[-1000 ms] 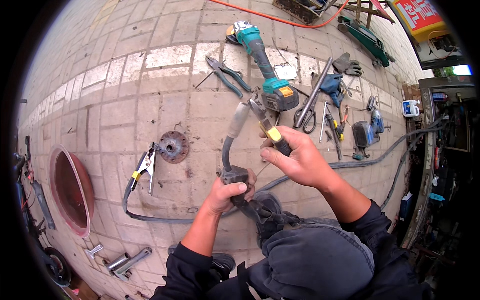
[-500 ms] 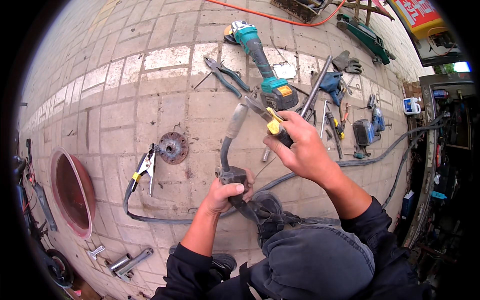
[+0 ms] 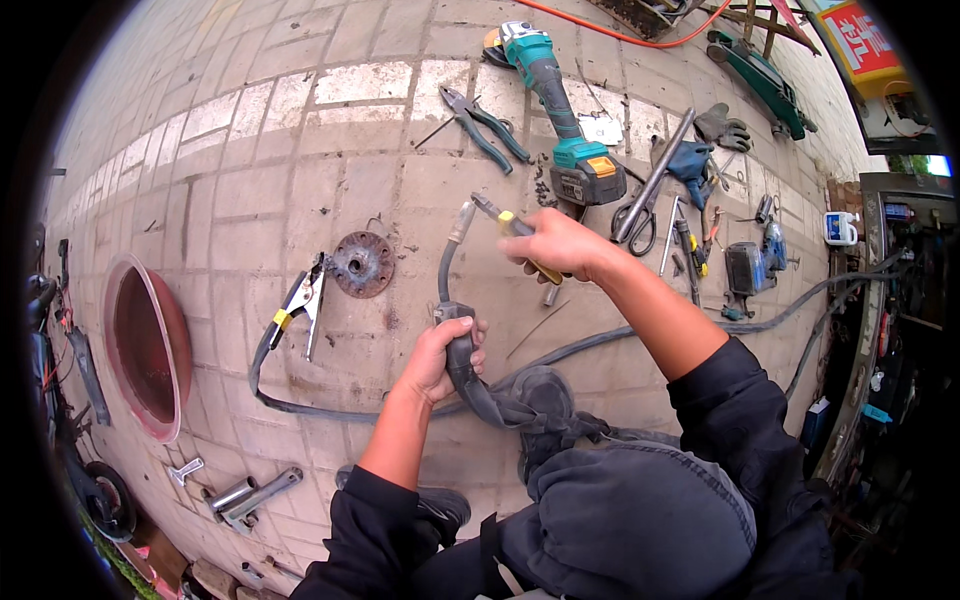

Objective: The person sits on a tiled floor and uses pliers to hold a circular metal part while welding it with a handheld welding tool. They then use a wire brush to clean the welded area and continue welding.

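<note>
Left hand curled, right hand curled farther forward.

Two hands and one welding torch are in view. There is one grinder, one clamp, one rusty disc, one basin and one white jug.

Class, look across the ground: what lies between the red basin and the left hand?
In the head view, a clamp and part of its cable lie between the basin and the left hand.
</note>
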Demonstrator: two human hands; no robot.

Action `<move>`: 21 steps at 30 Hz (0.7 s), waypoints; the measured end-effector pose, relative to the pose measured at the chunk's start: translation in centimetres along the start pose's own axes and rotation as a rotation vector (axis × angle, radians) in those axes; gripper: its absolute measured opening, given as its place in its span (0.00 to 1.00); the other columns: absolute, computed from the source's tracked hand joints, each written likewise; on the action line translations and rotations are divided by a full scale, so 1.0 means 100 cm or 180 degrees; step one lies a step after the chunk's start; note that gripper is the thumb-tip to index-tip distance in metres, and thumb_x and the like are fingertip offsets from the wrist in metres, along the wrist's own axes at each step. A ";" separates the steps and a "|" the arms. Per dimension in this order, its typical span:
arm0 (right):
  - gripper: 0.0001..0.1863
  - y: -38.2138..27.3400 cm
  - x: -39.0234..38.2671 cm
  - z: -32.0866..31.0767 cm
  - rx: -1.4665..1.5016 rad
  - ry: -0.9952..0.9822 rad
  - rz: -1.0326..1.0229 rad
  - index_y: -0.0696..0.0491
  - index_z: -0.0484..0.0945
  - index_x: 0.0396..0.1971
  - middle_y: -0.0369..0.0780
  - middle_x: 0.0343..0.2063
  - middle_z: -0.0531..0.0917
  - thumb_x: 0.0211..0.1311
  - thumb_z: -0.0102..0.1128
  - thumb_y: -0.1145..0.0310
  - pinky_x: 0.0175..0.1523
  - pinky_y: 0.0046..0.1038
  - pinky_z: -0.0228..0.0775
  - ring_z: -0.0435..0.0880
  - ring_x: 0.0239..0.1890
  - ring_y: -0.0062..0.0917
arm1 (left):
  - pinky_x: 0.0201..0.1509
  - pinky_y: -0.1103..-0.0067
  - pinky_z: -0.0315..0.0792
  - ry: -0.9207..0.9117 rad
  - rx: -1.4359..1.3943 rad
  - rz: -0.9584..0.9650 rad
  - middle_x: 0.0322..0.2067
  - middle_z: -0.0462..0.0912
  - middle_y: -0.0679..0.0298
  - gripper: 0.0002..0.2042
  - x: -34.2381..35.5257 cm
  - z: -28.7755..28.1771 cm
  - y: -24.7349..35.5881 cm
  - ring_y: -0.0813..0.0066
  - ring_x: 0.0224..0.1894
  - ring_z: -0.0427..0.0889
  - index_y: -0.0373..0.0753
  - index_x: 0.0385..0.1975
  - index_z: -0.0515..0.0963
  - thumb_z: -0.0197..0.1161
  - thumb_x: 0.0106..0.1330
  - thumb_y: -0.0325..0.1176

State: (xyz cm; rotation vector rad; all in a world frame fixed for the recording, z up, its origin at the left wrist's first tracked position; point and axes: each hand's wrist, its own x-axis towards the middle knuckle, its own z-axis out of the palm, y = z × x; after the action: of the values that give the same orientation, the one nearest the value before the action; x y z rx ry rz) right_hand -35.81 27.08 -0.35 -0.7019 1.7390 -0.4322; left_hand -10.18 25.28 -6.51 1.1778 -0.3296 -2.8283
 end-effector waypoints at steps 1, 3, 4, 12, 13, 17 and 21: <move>0.17 0.003 0.015 0.008 0.0409 -0.0199 0.0201 0.61 0.78 0.28 0.43 0.24 0.79 0.61 0.65 0.60 0.30 0.37 0.73 0.79 0.25 0.30 | 0.30 0.72 0.70 0.0078 -0.0056 -0.0091 0.34 0.75 0.62 0.12 0.000 -0.004 0.000 0.72 0.24 0.73 0.35 0.32 0.75 0.59 0.66 0.39; 0.17 0.011 0.031 0.018 0.0780 -0.0338 0.0485 0.60 0.78 0.27 0.41 0.23 0.78 0.62 0.64 0.59 0.25 0.34 0.72 0.79 0.23 0.27 | 0.30 0.72 0.70 0.0192 -0.0177 -0.0298 0.32 0.74 0.64 0.12 0.004 -0.009 -0.003 0.73 0.24 0.73 0.36 0.34 0.75 0.60 0.66 0.40; 0.17 0.010 0.037 0.024 0.0745 -0.0314 0.0531 0.61 0.78 0.27 0.40 0.22 0.78 0.63 0.64 0.59 0.22 0.32 0.72 0.79 0.22 0.26 | 0.29 0.73 0.71 0.0222 -0.0125 -0.0246 0.29 0.73 0.65 0.13 0.003 -0.009 -0.002 0.74 0.24 0.73 0.36 0.36 0.75 0.59 0.66 0.41; 0.19 0.010 0.052 0.034 0.0151 -0.0329 0.0516 0.62 0.76 0.26 0.41 0.21 0.78 0.64 0.64 0.59 0.19 0.31 0.72 0.79 0.20 0.27 | 0.28 0.74 0.70 0.0299 -0.0360 -0.0446 0.29 0.73 0.66 0.11 0.004 -0.020 -0.004 0.74 0.23 0.72 0.40 0.30 0.73 0.61 0.64 0.41; 0.19 0.010 0.052 0.033 0.0108 -0.0341 0.0530 0.62 0.77 0.26 0.41 0.22 0.78 0.63 0.64 0.58 0.21 0.33 0.72 0.79 0.21 0.27 | 0.28 0.74 0.70 0.0286 -0.0363 -0.0434 0.29 0.73 0.66 0.11 0.005 -0.021 -0.005 0.74 0.23 0.73 0.40 0.30 0.74 0.61 0.64 0.41; 0.19 0.014 0.054 0.036 -0.0053 -0.0331 0.0516 0.60 0.76 0.24 0.42 0.22 0.79 0.63 0.65 0.58 0.21 0.34 0.72 0.79 0.21 0.28 | 0.28 0.75 0.70 0.0331 -0.0399 -0.0342 0.29 0.73 0.66 0.11 0.007 -0.021 -0.006 0.74 0.23 0.72 0.40 0.30 0.74 0.62 0.64 0.42; 0.18 0.026 0.042 0.037 0.0245 -0.0532 0.0469 0.61 0.78 0.27 0.40 0.22 0.80 0.62 0.65 0.58 0.24 0.31 0.72 0.79 0.22 0.26 | 0.28 0.75 0.70 0.0357 -0.0351 -0.0203 0.31 0.73 0.66 0.13 0.009 -0.021 -0.005 0.74 0.23 0.72 0.41 0.30 0.73 0.63 0.64 0.43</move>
State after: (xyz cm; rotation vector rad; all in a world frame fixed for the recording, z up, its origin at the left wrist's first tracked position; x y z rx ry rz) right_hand -33.59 26.55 -6.11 -0.5355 1.5952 -0.3277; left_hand -9.35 25.26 -8.67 1.3394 -0.1303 -2.7773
